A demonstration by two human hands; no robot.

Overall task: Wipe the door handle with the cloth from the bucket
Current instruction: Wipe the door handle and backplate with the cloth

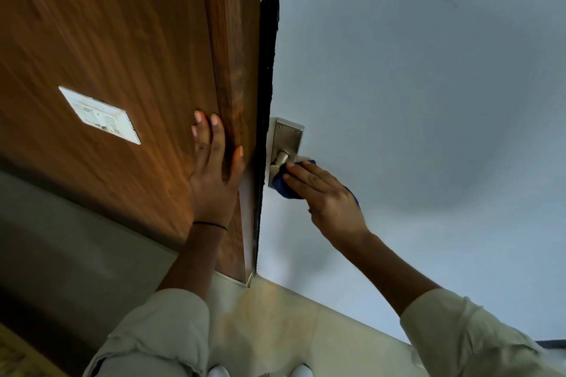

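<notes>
Two bare hands at a pale door (413, 101): right hand (324, 196) grips a blue cloth (283, 185) pressed on the metal handle (283, 159) near the door's edge; left hand (214, 174) lies flat, fingers spread, holding nothing, on a wooden panel (122, 40) beside a white switch plate (99, 115)

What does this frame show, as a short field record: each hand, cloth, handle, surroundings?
left hand: flat, fingers spread, pressed on the wooden door frame
right hand: holds the blue cloth against the door handle
door handle: metal lever on a screwed backplate, lower part covered by the cloth
door: pale grey-blue
switch plate: white, on the wood panel left of the left hand
bucket: not in view
</notes>
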